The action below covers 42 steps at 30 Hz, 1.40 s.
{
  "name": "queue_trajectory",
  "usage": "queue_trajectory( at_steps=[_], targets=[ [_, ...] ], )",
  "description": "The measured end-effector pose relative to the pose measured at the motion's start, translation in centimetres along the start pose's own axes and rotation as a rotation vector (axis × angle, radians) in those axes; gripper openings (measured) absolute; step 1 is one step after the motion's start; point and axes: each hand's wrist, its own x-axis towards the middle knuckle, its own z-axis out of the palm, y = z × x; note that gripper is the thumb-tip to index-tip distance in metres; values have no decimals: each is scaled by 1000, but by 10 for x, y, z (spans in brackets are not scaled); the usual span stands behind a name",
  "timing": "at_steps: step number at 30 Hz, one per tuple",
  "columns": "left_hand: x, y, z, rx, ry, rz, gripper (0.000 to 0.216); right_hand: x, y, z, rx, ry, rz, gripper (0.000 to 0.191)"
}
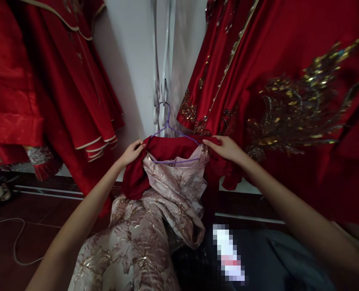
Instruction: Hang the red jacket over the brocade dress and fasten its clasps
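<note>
A purple hanger [167,126] hangs by its hook from a white metal strip. On it is a pale pink dress [179,180] with a floral pattern and gold threads, its straps over the hanger's ends. Behind the dress a dark red garment [170,147] spreads along the hanger's shoulders. My left hand [133,152] pinches the red garment beside the hanger's left end. At the right end, my right hand [226,147] has thumb and fingers closed on the same red cloth. The dress's skirt [137,246] drapes down towards me.
Red robes [76,81] hang on the left, and red gowns [258,60] with gold embroidery on the right. Low rails [52,193] run above the dark floor. A pale cable [23,230] lies at left, near shoes [2,192]. Dark fabric [264,254] is at lower right.
</note>
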Motion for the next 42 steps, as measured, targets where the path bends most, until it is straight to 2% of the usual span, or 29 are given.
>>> queue_trajectory(
  at_steps=[3,5,7,9,12,16,19,22,24,26,28,31,33,38,40,42],
  targets=[
    [-5,8,7,146,-20,5,26,5,-22,46,85,177,3,43],
    [-7,12,11,262,-22,9,28,-3,-45,82,81,218,-18,42],
    [-7,12,11,362,-19,14,26,-17,-70,112,58,133,-98,37],
    [-7,12,7,445,-21,22,22,-34,-90,128,32,32,-186,30],
    [-9,16,2,583,53,34,19,-51,-102,123,-7,38,-259,22],
    [-23,30,7,697,250,38,24,-56,-92,97,128,146,-297,18],
    [-34,41,19,533,302,-28,22,-56,-81,93,406,153,-232,18],
    [-38,50,37,284,376,-74,19,-55,-76,104,650,195,-107,25],
    [-39,54,53,142,249,23,17,-54,-78,116,755,180,-60,27],
    [-40,58,69,31,14,126,19,-52,-83,127,825,128,-69,29],
    [-44,60,79,-32,-151,146,24,-50,-88,136,867,95,-93,30],
    [-54,60,82,-102,-181,125,28,-50,-90,141,915,105,-75,29],
    [-62,60,81,-175,-120,123,30,-53,-87,141,963,106,-44,28],
    [-74,53,89,-317,234,1,31,-65,-74,136,1009,-2,-42,29],
    [-75,49,93,-353,264,-39,30,-68,-69,138,980,-26,-62,30],
    [-74,47,95,-380,231,-60,26,-70,-66,140,964,-31,-66,31]
  ],
)
